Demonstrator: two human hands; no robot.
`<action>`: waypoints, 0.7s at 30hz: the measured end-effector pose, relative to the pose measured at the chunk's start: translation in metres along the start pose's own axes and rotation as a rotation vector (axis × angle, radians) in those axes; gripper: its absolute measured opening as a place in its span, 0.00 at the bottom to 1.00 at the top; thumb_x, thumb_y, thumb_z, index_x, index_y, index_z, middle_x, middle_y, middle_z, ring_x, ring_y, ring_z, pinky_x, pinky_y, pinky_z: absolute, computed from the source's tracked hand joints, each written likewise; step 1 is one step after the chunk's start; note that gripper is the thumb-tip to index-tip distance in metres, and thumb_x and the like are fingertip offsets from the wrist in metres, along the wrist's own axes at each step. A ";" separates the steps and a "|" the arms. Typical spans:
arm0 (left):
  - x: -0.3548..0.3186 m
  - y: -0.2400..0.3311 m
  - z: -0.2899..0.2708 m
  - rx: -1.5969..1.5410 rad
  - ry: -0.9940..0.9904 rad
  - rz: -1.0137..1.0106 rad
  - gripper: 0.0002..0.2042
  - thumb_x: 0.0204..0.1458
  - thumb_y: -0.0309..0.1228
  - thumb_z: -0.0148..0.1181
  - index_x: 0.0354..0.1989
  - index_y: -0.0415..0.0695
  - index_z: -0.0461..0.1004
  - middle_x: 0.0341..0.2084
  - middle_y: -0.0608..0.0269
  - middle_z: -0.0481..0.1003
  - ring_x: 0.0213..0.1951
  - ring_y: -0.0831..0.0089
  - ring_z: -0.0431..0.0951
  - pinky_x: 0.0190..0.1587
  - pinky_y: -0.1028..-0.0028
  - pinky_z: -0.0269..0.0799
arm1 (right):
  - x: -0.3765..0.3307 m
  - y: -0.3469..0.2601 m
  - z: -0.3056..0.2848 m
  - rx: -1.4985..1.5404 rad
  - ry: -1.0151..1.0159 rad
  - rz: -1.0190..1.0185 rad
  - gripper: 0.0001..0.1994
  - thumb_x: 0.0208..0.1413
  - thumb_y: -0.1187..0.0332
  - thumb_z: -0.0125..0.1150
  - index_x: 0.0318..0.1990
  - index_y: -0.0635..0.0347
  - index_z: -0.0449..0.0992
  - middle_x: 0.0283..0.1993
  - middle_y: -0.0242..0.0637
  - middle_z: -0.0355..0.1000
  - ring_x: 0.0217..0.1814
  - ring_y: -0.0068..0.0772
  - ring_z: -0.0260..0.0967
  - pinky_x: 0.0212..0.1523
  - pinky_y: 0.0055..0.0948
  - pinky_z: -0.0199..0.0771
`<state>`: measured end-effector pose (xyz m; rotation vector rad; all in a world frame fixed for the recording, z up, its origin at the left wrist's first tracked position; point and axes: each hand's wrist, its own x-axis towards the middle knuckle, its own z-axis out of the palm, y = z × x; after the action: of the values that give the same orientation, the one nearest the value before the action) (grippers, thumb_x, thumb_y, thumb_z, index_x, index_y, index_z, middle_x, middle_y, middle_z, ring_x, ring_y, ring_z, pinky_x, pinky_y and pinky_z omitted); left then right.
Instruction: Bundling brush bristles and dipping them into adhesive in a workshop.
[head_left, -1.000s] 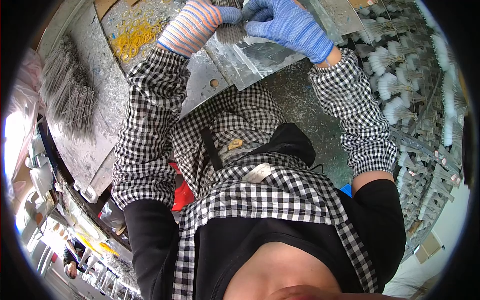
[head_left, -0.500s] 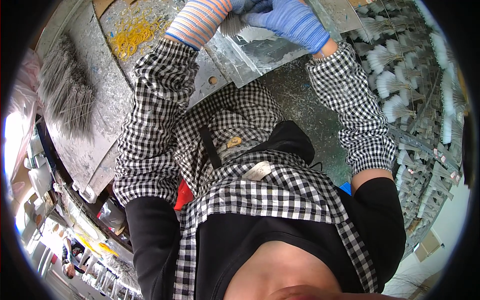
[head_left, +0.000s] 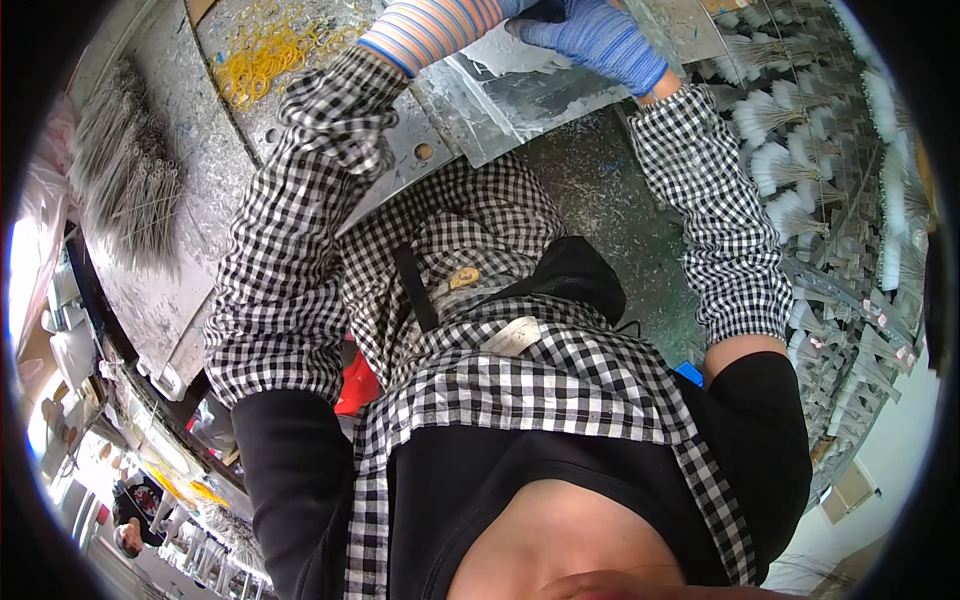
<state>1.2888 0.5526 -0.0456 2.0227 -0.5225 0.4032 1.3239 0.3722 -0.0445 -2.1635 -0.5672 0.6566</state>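
Observation:
My left hand (head_left: 438, 28), in a glove with orange, white and blue stripes, reaches over the table at the top edge. Its fingers run out of view, so what they hold does not show. My right hand (head_left: 598, 48) wears a blue striped glove with dark fingertips and is close beside the left. Its thumb points toward the left hand; the other fingers are mostly cut off by the frame. Below both hands lies a flat grey plate (head_left: 550, 122), smeared with a whitish, paste-like coating (head_left: 515, 58).
Yellow rubber bands (head_left: 265, 65) lie in a heap on the worktable (head_left: 215, 120). Left of them is a pile of thin grey wire stems (head_left: 130, 175). Racked white-tipped brush-like bundles (head_left: 790, 160) stand at right. Another person (head_left: 135, 515) is far off at lower left.
The grey bristly bundle between my hands has gone out of sight. My left hand has shifted right, its elbow outward; my right hand has moved slightly.

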 end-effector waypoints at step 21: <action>-0.011 -0.039 0.010 0.392 -0.189 0.152 0.18 0.40 0.23 0.66 0.43 0.45 0.74 0.40 0.48 0.75 0.46 0.46 0.75 0.48 0.56 0.72 | 0.064 0.123 0.028 -0.437 0.037 -0.724 0.21 0.65 0.55 0.56 0.63 0.48 0.72 0.65 0.38 0.69 0.68 0.39 0.64 0.69 0.37 0.62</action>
<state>1.3002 0.5625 -0.0843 2.4226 -0.7637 0.4342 1.3775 0.3530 -0.1735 -2.1181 -1.4824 0.0939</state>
